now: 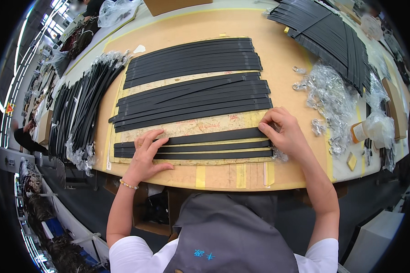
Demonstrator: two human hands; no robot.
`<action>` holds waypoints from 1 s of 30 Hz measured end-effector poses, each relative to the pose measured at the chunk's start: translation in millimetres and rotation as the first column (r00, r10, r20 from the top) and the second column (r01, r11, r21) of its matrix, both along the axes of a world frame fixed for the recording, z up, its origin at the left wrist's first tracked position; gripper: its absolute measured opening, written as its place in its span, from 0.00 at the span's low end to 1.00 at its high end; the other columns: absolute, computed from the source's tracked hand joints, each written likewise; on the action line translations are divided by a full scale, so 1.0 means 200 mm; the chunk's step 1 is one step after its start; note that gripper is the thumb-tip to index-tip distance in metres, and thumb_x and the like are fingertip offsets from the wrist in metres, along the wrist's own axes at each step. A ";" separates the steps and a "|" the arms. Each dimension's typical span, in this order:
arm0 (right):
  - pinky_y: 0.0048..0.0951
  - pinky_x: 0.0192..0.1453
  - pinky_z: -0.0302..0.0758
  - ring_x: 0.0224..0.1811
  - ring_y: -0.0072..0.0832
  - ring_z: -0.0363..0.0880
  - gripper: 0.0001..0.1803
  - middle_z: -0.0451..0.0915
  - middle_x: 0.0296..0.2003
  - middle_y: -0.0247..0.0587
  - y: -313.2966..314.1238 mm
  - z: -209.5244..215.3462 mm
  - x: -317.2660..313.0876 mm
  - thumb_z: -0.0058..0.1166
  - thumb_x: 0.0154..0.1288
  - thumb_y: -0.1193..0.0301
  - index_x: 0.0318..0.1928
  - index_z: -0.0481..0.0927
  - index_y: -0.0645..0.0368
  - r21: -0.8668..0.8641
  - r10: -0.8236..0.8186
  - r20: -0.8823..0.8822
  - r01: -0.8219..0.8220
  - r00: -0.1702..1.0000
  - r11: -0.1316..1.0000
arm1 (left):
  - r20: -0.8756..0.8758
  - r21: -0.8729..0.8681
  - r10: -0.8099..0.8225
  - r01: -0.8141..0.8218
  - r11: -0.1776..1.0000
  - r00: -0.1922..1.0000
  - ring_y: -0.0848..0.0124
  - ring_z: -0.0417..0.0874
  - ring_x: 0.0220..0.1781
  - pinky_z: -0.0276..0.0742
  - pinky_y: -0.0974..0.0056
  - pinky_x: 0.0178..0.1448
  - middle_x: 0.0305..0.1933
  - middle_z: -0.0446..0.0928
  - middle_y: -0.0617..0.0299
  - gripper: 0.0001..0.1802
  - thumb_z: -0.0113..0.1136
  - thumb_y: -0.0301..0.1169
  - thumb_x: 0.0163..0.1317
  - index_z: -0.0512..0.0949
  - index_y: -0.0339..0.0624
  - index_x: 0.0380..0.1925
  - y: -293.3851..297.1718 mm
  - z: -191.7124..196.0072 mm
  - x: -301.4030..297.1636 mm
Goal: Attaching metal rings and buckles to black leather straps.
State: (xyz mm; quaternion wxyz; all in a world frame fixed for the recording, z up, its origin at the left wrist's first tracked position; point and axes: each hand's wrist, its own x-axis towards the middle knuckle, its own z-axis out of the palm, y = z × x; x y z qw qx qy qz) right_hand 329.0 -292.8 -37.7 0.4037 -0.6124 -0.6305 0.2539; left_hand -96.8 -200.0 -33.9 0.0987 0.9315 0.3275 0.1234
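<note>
Three long black straps [214, 155] lie side by side on a yellowish board [241, 119] near the table's front edge. My left hand [146, 152] rests on their left part, its fingers spread with the thumb toward me. The right end of the uppermost strap [214, 137] is pinched between thumb and fingers of my right hand [284, 133]. Behind them, on the same board, lie a middle group of black straps [193, 101] and a far group [191, 59], laid nearly parallel. One strap in the middle group slants across others.
At left hangs a thick bundle of black straps [79, 107] with clear wrapping. Metal clasps in clear plastic [330, 100] lie at right, beside a large stack of straps [328, 38]. A whitish container [359, 131] and a small yellow block [351, 161] are near the right edge.
</note>
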 end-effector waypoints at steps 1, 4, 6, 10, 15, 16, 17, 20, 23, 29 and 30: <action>0.33 0.45 0.76 0.43 0.34 0.77 0.07 0.82 0.36 0.40 0.01 -0.01 0.00 0.66 0.65 0.71 0.37 0.84 0.63 0.016 0.006 -0.023 -0.006 1.000 1.000 | -0.005 -0.014 0.011 -0.011 1.000 1.000 0.53 0.66 0.76 0.57 0.50 0.76 0.74 0.69 0.56 0.46 0.81 0.52 0.45 0.76 0.46 0.63 0.02 0.00 0.00; 0.34 0.50 0.76 0.47 0.35 0.77 0.07 0.83 0.40 0.40 0.04 -0.06 0.01 0.65 0.66 0.71 0.39 0.84 0.62 0.106 0.036 -0.074 -0.028 0.997 0.994 | 0.012 -0.059 0.028 -0.027 0.998 1.000 0.52 0.66 0.76 0.57 0.50 0.77 0.74 0.68 0.56 0.46 0.82 0.51 0.45 0.76 0.45 0.63 0.09 0.03 0.02; 0.36 0.55 0.76 0.51 0.37 0.77 0.08 0.83 0.44 0.41 0.04 -0.08 0.02 0.65 0.67 0.70 0.41 0.84 0.62 0.074 0.034 -0.112 -0.026 0.993 0.997 | 0.028 -0.076 0.014 -0.012 0.997 1.000 0.52 0.65 0.76 0.57 0.50 0.77 0.74 0.68 0.55 0.45 0.82 0.50 0.46 0.76 0.45 0.63 0.13 0.07 0.07; 0.37 0.57 0.76 0.53 0.38 0.78 0.09 0.83 0.43 0.41 0.04 -0.10 0.04 0.66 0.68 0.69 0.43 0.84 0.60 0.127 0.032 -0.057 -0.025 0.998 0.992 | 0.066 -0.158 -0.118 0.127 0.979 0.991 0.52 0.68 0.73 0.59 0.53 0.77 0.71 0.71 0.54 0.38 0.79 0.48 0.52 0.78 0.44 0.60 0.28 0.20 0.27; 0.38 0.59 0.75 0.55 0.39 0.78 0.09 0.84 0.44 0.41 0.04 -0.03 0.08 0.62 0.69 0.70 0.47 0.85 0.59 0.017 -0.063 -0.190 0.068 0.980 0.998 | 0.267 0.024 -0.128 0.126 0.992 0.955 0.58 0.82 0.49 0.78 0.59 0.54 0.43 0.81 0.55 0.10 0.69 0.30 0.64 0.82 0.36 0.41 0.57 0.13 0.75; 0.38 0.59 0.75 0.55 0.39 0.78 0.09 0.84 0.44 0.41 0.07 -0.03 0.14 0.62 0.69 0.70 0.47 0.85 0.59 0.021 -0.074 -0.186 0.080 0.980 0.997 | 0.286 -0.072 -0.048 0.072 0.995 0.957 0.62 0.83 0.45 0.79 0.61 0.51 0.40 0.81 0.55 0.10 0.70 0.29 0.64 0.82 0.35 0.41 0.61 0.11 0.86; 0.40 0.61 0.75 0.56 0.39 0.78 0.10 0.84 0.45 0.41 0.11 -0.05 0.24 0.60 0.69 0.72 0.49 0.85 0.59 0.215 -0.194 0.026 0.184 0.981 0.959 | 0.299 -0.068 -0.048 0.072 0.995 0.953 0.63 0.83 0.44 0.79 0.62 0.51 0.40 0.81 0.56 0.11 0.70 0.30 0.64 0.82 0.35 0.40 0.67 0.08 0.96; 0.42 0.64 0.75 0.58 0.41 0.77 0.12 0.84 0.48 0.41 0.16 -0.13 0.43 0.56 0.69 0.76 0.51 0.85 0.59 0.470 -0.460 0.337 0.276 0.822 0.838 | 0.263 -0.100 -0.021 0.049 0.994 0.964 0.65 0.82 0.42 0.80 0.63 0.50 0.40 0.81 0.57 0.12 0.71 0.30 0.63 0.82 0.35 0.40 0.79 -0.04 1.13; 0.43 0.65 0.74 0.58 0.43 0.77 0.14 0.84 0.50 0.42 0.15 -0.18 0.54 0.54 0.70 0.77 0.53 0.84 0.58 0.406 -0.511 0.465 0.338 0.723 0.849 | 0.214 -0.213 0.039 0.008 0.977 0.976 0.63 0.81 0.42 0.80 0.61 0.51 0.40 0.81 0.56 0.13 0.73 0.31 0.61 0.82 0.35 0.41 0.82 -0.07 1.22; 0.42 0.66 0.74 0.58 0.44 0.76 0.17 0.84 0.50 0.44 0.14 -0.17 0.45 0.58 0.69 0.75 0.57 0.84 0.55 0.138 -0.382 0.464 0.361 0.799 0.922 | 0.142 -0.377 0.109 -0.048 0.925 0.984 0.63 0.82 0.44 0.80 0.60 0.53 0.41 0.81 0.55 0.13 0.74 0.32 0.60 0.83 0.36 0.40 0.80 -0.03 1.21; 0.41 0.66 0.74 0.58 0.44 0.76 0.18 0.84 0.50 0.45 0.14 -0.18 0.43 0.60 0.68 0.74 0.58 0.84 0.53 0.134 -0.370 0.475 0.350 0.798 0.927 | 0.112 -0.376 0.086 -0.038 0.926 0.990 0.62 0.82 0.45 0.80 0.60 0.53 0.42 0.82 0.55 0.14 0.74 0.32 0.61 0.83 0.37 0.42 0.80 -0.02 1.21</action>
